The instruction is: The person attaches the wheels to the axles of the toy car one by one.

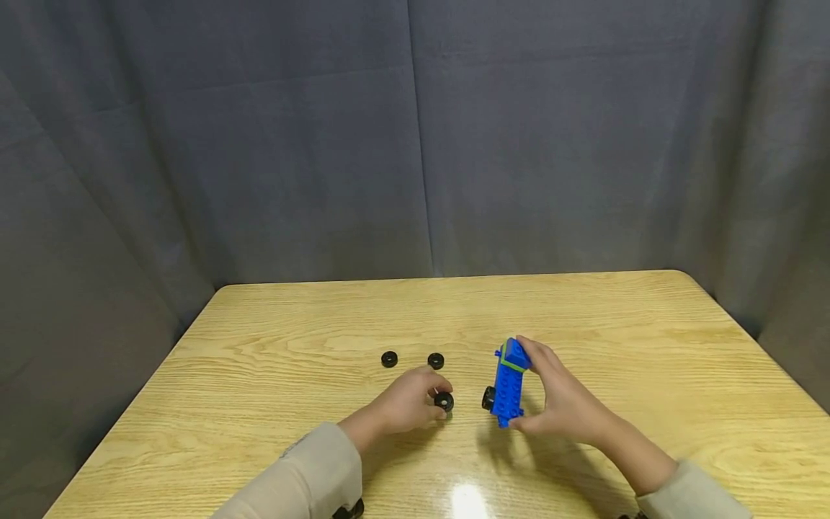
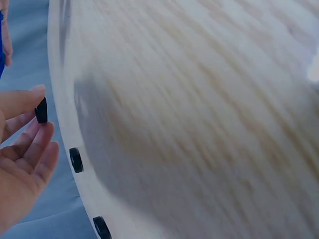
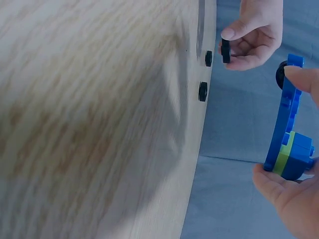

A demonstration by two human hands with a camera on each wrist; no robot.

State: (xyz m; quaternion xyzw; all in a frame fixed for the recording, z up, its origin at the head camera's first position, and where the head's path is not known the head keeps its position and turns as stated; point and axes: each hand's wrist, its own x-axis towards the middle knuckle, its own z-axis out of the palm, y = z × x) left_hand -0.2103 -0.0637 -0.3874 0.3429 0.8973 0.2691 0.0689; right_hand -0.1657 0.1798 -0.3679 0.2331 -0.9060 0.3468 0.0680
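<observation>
My left hand (image 1: 410, 404) pinches a small black toy tyre (image 1: 444, 401) between thumb and fingers, held above the table in both wrist views. To its right, my right hand (image 1: 565, 405) grips a blue toy brick vehicle (image 1: 509, 386) by its two ends, also off the table. A lime green layer (image 3: 282, 158) runs under the raised blue block at one end of the vehicle. One black wheel (image 1: 489, 398) sits on its left side, near the end closer to me. The two hands are apart, and the tyre does not touch the vehicle.
Two more black tyres, a left one (image 1: 389, 359) and a right one (image 1: 436, 360), lie flat on the wooden table (image 1: 292, 324) beyond my left hand. Dark pieces (image 1: 350, 510) show partly beside my left sleeve. A grey curtain (image 1: 324, 144) hangs behind the table.
</observation>
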